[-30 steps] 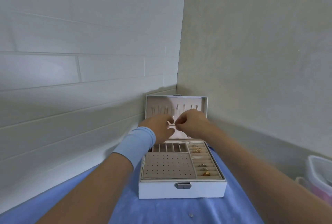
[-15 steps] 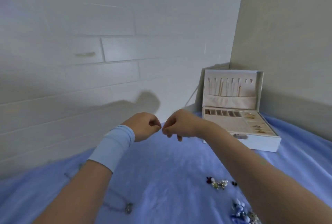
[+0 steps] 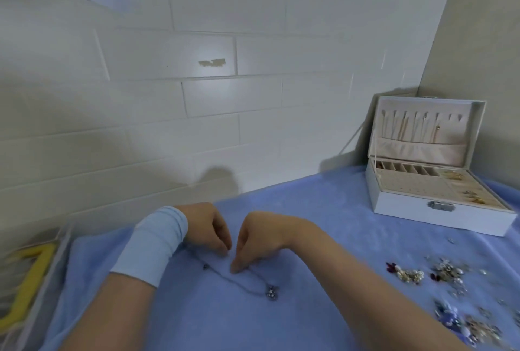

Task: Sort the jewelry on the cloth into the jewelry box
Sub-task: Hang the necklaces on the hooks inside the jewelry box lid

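The necklace (image 3: 247, 290) lay on the blue cloth (image 3: 309, 210), near the front and a bit left of the middle. It was a thin silver chain that bent in a loop. A small shiny charm (image 3: 271, 292) sat at the low end of the loop, and a tiny dark bead (image 3: 205, 266) sat farther up the chain.

The right hand (image 3: 259, 241) was bent down over it. Its fingertips (image 3: 235, 269) were pressed together on the chain, pinching it. The left hand (image 3: 209, 228) was just beside the right one, almost touching. Its fingers (image 3: 223, 248) were curled down to the cloth close to the chain, but I could not tell if they held it. A light blue wristband (image 3: 152, 243) went round the left wrist.

There was bare cloth all round the necklace, in front of it and behind it up to the white brick wall (image 3: 197, 125).

Little heaps of jewelry (image 3: 409, 274) lay well apart on the right. They were blurry. Behind them, in the far right corner, stood the white jewelry box (image 3: 408, 210) with its lid up. Some gold bits lay in its right slots.

The cloth ended on the left at a see-through tray (image 3: 56, 260) with a yellow thing (image 3: 26, 283) inside.
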